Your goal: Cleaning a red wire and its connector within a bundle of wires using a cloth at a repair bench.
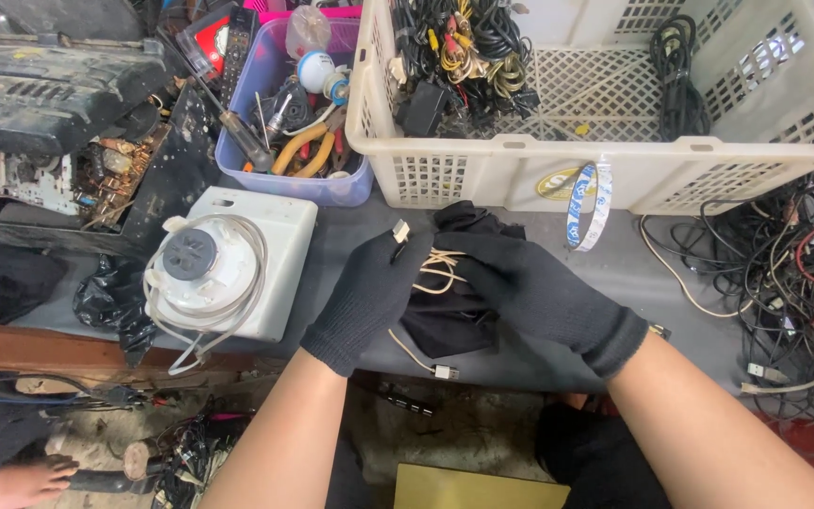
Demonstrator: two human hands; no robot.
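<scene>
Both hands in black gloves, meeting over a grey bench. Left hand curled about a thin cream cable, thumb and fingers pinching it near a small plug that sticks up just above the glove. Right hand closed over the same cable, looped in a few turns between the two gloves, fingers pressing the loops against a black cloth lying under them. Loose end of the cable trailing down to another plug at the bench edge.

Left of the hands, a white square device with a round dark centre and a pale cord wound about it. Behind it, a purple tub holding pliers and screwdrivers. Behind the hands, a cream lattice basket with bundled leads inside and a tape roll leaning on its front wall. At far right, a tangle of wires on the bench.
</scene>
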